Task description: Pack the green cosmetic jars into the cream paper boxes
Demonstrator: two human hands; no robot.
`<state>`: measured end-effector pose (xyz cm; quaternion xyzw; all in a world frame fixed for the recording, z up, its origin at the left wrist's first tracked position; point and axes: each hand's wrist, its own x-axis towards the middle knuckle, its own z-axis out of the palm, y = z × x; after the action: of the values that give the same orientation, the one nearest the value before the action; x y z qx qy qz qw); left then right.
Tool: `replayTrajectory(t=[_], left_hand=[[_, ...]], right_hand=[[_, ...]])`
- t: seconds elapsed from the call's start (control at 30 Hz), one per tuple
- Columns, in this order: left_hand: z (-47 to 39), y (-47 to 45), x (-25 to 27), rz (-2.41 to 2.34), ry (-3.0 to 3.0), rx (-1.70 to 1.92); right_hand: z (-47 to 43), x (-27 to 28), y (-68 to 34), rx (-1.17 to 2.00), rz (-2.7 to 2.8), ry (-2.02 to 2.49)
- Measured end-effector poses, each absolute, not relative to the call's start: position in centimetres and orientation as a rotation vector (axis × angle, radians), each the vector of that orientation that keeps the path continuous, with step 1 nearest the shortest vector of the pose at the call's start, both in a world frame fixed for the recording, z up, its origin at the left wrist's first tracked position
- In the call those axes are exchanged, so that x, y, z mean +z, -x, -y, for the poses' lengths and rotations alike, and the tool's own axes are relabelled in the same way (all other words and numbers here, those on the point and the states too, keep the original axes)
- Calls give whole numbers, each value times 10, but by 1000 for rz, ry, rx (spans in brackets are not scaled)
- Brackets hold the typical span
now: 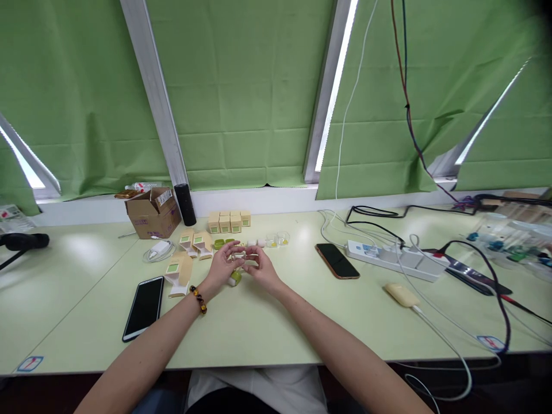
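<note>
Green blinds (241, 92) hang behind a pale worktop (293, 322), which carries everything at hand. A brown cardboard box (153, 215) stands at the far left edge with its flaps up, a black cylinder (184, 205) upright just beside it. A white power strip (397, 260) lies on the right, near a dark phone (337, 261); a white-edged phone (144, 307) lies on the left, close to the bare left forearm.

The left hand (223, 265) and right hand (262, 270) come together over the middle of the worktop. Each grip is narrow, thumb and fingers curled inward, the fingertips of both nearly meeting around a small clear piece (238, 255); its exact shape is too blurred to tell.

An opened carton (178, 272) lies left of the hands, with two more behind it. Closed small boxes (229, 221) stand grouped farther back. Beyond the right hand sit two clear containers (276, 239) with yellow inside. Just below the fingers, a green-and-white piece (234, 279) rests on the worktop.
</note>
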<state>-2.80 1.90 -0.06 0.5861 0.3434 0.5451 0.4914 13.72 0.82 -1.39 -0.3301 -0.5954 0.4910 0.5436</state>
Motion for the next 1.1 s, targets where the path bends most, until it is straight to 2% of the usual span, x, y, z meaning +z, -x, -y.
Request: replayTrajectory(t=[0.1, 0.23, 0.4, 0.7, 0.9, 1.1], left_hand=[[-24, 29, -6, -855, -1416, 1364], [-29, 32, -7, -858, -1376, 1441], [-36, 35, -5, -936, -1228, 1545], [-44, 46, -4, -815, -791, 1518], [-42, 43, -6, -780, -808, 1523], [-44, 42, -14, -823, -858, 1536]], right_hand=[[-6, -18, -134, 1075, 1483, 855], [0, -13, -138, 702, 1707, 1025], [7, -8, -143, 541, 2071, 912], [4, -17, -139, 599, 2146, 822], [2, -10, -139, 679, 1958, 803], [6, -5, -148, 658, 2134, 772]])
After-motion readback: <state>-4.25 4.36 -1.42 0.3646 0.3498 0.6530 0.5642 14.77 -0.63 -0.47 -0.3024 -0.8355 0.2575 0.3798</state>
